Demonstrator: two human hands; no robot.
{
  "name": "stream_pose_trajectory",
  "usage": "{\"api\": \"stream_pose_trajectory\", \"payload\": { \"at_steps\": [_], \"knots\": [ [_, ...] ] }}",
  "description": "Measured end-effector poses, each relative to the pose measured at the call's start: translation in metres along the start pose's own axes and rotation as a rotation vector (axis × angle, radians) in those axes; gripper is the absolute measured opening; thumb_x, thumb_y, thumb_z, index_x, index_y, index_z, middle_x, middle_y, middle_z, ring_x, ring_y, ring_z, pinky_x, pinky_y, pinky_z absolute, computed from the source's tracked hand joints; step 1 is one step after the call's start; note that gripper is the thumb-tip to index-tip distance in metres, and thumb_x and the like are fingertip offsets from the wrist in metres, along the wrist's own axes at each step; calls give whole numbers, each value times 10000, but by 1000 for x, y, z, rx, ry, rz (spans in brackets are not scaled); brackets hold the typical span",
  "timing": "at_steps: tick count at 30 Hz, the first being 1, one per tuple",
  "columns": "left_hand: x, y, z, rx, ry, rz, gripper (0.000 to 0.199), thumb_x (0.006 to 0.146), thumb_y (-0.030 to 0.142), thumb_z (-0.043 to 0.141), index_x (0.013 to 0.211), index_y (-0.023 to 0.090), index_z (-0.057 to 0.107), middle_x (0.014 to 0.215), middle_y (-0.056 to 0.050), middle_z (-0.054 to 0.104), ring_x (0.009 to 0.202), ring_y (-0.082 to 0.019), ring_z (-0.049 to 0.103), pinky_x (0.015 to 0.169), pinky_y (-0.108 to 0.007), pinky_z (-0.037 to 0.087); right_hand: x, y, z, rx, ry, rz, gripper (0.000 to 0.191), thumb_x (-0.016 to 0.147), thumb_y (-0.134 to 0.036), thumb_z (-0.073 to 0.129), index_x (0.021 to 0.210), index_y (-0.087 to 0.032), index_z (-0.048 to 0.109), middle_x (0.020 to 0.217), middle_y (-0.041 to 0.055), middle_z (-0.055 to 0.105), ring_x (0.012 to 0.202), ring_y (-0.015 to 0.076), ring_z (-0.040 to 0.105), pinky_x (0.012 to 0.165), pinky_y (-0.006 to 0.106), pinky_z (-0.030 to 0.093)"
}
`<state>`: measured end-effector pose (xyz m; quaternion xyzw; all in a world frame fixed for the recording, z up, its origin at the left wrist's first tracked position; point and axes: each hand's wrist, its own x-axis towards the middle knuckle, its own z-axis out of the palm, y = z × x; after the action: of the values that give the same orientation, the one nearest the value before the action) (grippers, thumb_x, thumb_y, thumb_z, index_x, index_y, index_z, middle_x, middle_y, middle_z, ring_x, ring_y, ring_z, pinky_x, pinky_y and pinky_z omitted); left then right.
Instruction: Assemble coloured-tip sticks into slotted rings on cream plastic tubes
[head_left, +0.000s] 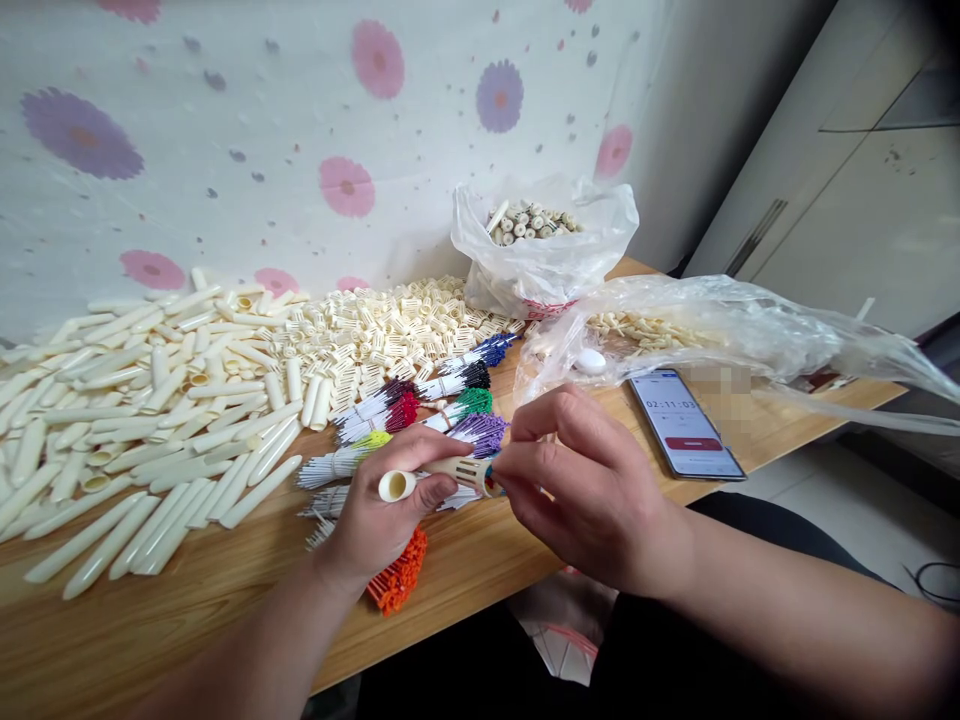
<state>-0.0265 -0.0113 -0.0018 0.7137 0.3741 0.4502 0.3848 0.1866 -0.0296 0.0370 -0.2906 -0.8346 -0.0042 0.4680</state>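
My left hand [382, 500] is closed around a cream slotted plastic pen sleeve [459, 467] and a plain cream pen barrel [396, 486], whose round open end faces me. At the far end of the sleeve, bits of blue and red show inside the slot and opening. The fingers of my right hand [577, 480] are pinched together right at that end; what they hold is hidden. Beneath and behind my left hand lie bundles of thin white pen refills with coloured tips: orange [400, 575], purple [481, 433], green [472, 402] and others.
A large heap of cream pen barrels [142, 400] covers the left of the table, beside a pile of short slotted sleeves [382, 325]. Behind stands a plastic bag [495, 280] of small parts. Another clear bag [750, 320] and a phone [684, 425] lie at the right.
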Motion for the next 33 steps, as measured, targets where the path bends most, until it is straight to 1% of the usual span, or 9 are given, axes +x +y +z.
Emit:
{"api": "stream_pose_trajectory", "payload": {
  "at_steps": [5,8,12,17,21,24,27,30,33],
  "knots": [
    [-2,1,2,20,9,17,287,826,441,660,1034,270,757,918,-63,673,813,-223,585,719,-322,447,-5,3,0,-74,38,-113,123,846,-99,583,908,-196,628,895,60,605,768,164,543,644,303,483],
    [-2,2,1,-3,16,-2,283,829,440,655,1037,278,757,934,-62,670,839,-234,592,719,-327,457,-5,3,0,-73,54,-127,138,833,-96,595,918,-200,628,890,61,610,766,168,549,638,304,486],
    [-2,3,1,22,29,14,241,825,403,671,1023,297,759,906,-51,665,844,-234,593,723,-327,460,-2,-1,3,8,35,-28,73,847,-121,572,868,-180,611,860,65,589,751,161,552,623,297,485],
    [-3,3,0,127,94,97,239,819,303,691,1049,286,753,930,-55,662,872,-241,587,776,-340,452,2,-3,7,172,12,107,89,858,-98,551,829,-157,612,841,61,565,753,147,552,637,272,491],
    [-1,3,0,201,156,159,238,813,231,697,1035,294,754,919,-41,678,874,-231,594,788,-330,443,-1,-3,13,271,37,221,103,867,-84,557,845,-158,626,849,53,562,781,140,552,667,255,492],
    [0,4,1,245,173,172,239,824,215,684,1040,298,749,919,-36,684,860,-220,601,780,-325,445,-4,-3,18,346,49,311,132,884,-86,541,867,-168,644,850,47,571,813,146,555,690,264,488],
    [2,3,0,273,188,203,253,821,189,687,1042,298,745,921,-33,682,858,-210,608,775,-318,451,-6,0,20,437,31,382,141,911,-124,536,879,-168,666,852,44,579,814,142,559,691,265,480],
    [2,1,-1,288,182,237,278,810,169,696,1054,295,740,919,-30,681,868,-205,612,778,-310,458,-6,3,20,429,16,398,121,899,-142,567,847,-160,674,840,40,579,788,135,556,688,263,470],
    [2,-1,-2,308,172,247,271,816,174,692,1064,275,736,923,-35,679,871,-201,613,781,-306,462,-6,3,19,365,13,345,109,871,-109,583,845,-153,680,826,39,581,768,131,554,689,258,470]
  ]
}}
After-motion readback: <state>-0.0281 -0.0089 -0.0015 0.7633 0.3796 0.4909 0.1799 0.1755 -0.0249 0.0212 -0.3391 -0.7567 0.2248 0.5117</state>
